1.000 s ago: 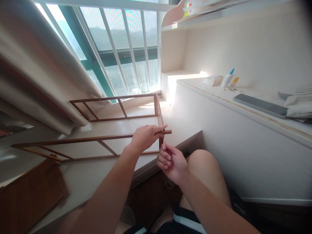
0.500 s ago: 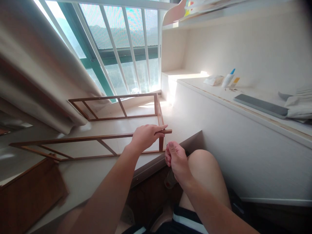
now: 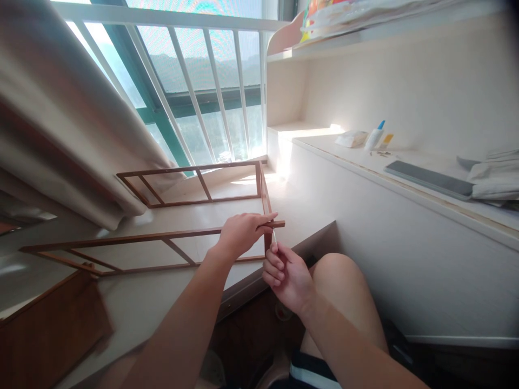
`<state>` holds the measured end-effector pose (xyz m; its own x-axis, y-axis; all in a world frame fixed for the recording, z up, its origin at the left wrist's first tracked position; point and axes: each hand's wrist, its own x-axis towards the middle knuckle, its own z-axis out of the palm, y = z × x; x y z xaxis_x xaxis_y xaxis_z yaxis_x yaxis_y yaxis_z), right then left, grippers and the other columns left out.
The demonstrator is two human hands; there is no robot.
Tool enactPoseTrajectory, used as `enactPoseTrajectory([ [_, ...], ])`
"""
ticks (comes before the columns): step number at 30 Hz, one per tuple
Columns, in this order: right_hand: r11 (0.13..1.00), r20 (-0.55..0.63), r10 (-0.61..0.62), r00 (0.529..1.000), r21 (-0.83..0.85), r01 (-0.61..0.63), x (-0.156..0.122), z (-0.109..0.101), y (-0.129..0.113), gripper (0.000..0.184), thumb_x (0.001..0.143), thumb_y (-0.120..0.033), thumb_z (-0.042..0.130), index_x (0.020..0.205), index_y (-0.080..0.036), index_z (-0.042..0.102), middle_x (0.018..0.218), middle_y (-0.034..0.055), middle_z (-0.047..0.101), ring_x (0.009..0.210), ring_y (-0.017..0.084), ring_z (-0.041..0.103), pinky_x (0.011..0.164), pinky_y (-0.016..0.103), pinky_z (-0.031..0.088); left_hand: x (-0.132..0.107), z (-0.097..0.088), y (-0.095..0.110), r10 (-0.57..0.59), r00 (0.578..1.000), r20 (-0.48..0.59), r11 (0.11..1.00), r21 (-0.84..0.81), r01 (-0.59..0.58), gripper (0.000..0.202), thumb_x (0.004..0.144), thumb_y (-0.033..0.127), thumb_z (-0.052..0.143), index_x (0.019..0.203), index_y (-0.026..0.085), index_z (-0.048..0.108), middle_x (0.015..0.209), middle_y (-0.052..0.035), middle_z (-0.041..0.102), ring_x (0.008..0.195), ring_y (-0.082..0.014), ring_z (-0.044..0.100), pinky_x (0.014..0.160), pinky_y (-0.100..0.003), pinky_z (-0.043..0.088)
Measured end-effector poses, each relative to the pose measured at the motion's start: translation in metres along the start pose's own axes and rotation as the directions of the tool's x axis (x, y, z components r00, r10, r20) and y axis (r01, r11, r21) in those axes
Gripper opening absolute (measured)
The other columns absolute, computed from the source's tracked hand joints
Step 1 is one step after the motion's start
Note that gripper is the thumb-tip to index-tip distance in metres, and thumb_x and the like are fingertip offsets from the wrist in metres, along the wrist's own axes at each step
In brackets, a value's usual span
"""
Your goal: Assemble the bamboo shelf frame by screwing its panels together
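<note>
A brown wooden frame [image 3: 170, 235] of thin rails and slanted braces lies on the pale window ledge [image 3: 211, 213]. My left hand [image 3: 239, 233] is closed over the near top rail at its right corner. Just below that corner my right hand [image 3: 286, 273] pinches a thin pale tool [image 3: 274, 236], its tip pointing up into the underside of the rail end. My bare knee [image 3: 340, 275] sits right beside the right hand.
A curtain [image 3: 68, 124] hangs at the left, window bars [image 3: 219, 92] behind the frame. On the white shelf [image 3: 405, 178] at the right lie a glue bottle [image 3: 373, 136], a dark flat tablet [image 3: 430, 179] and folded cloth [image 3: 492, 175]. A brown board [image 3: 48, 329] stands at the lower left.
My right hand rolled over and back, fingers facing me again, still pinching the thin tool under the rail end. The view shifted down slightly. The left hand stayed on the rail.
</note>
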<state>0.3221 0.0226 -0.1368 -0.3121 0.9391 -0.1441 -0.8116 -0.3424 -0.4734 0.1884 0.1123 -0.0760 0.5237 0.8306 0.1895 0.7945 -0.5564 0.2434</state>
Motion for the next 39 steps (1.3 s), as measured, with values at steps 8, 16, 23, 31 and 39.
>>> enactPoseTrajectory([
  [8, 0.996, 0.096, 0.044, 0.994, 0.078, -0.051, 0.002, 0.003, 0.006, 0.018, 0.098, -0.037, 0.044, 0.088, -0.022, 0.047, 0.054, -0.0095, 0.029, 0.041, 0.007, 0.018, 0.038, 0.018, 0.02, 0.0, 0.001, -0.001, -0.002, 1.0, -0.009, 1.0, 0.01, 0.002, 0.037, 0.093, 0.044, 0.051, 0.129, 0.053, 0.051, 0.1, 0.0088, 0.073, 0.085, -0.017, 0.066, 0.061, -0.026, 0.034],
  [16, 0.336, -0.023, -0.595, 0.803, -0.915, 0.223, -0.001, -0.016, -0.004, 0.031, 0.09, -0.049, 0.057, 0.079, -0.022, 0.044, 0.058, -0.0076, 0.038, 0.051, 0.009, 0.033, 0.05, 0.023, 0.027, -0.001, 0.002, -0.002, 0.0, 1.0, -0.018, 1.0, 0.012, 0.0, 0.037, 0.092, 0.048, 0.05, 0.128, 0.052, 0.053, 0.103, 0.0082, 0.073, 0.087, -0.0183, 0.066, 0.062, -0.026, 0.034],
  [23, -0.017, 0.129, -0.551, 0.824, -0.989, 0.144, 0.0, -0.009, -0.015, 0.04, 0.095, -0.045, 0.046, 0.064, -0.02, 0.045, 0.056, -0.004, 0.039, 0.056, 0.012, 0.036, 0.056, 0.027, 0.026, 0.0, 0.002, -0.002, -0.007, 1.0, -0.013, 1.0, 0.014, 0.007, 0.037, 0.092, 0.046, 0.05, 0.129, 0.053, 0.051, 0.102, 0.0095, 0.073, 0.085, -0.0172, 0.065, 0.061, -0.026, 0.033],
  [31, 0.931, -0.084, -0.098, 0.992, -0.359, 0.061, 0.006, 0.002, -0.005, 0.026, 0.093, -0.039, 0.049, 0.076, -0.02, 0.049, 0.051, -0.0087, 0.031, 0.042, 0.008, 0.023, 0.04, 0.021, 0.021, 0.0, 0.0, -0.001, 0.003, 1.0, -0.01, 1.0, 0.021, -0.003, 0.038, 0.092, 0.044, 0.05, 0.13, 0.053, 0.05, 0.103, 0.0085, 0.073, 0.088, -0.0181, 0.066, 0.062, -0.026, 0.035],
  [39, 0.989, 0.112, 0.132, 0.985, 0.046, -0.138, 0.003, 0.0, -0.006, 0.02, 0.093, -0.035, 0.054, 0.082, -0.02, 0.048, 0.054, -0.0099, 0.028, 0.042, 0.006, 0.017, 0.039, 0.017, 0.019, -0.001, -0.003, 0.004, -0.027, 1.0, -0.006, 0.999, 0.03, 0.027, 0.037, 0.093, 0.042, 0.05, 0.128, 0.051, 0.054, 0.104, 0.0061, 0.073, 0.09, -0.0187, 0.067, 0.064, -0.026, 0.037],
])
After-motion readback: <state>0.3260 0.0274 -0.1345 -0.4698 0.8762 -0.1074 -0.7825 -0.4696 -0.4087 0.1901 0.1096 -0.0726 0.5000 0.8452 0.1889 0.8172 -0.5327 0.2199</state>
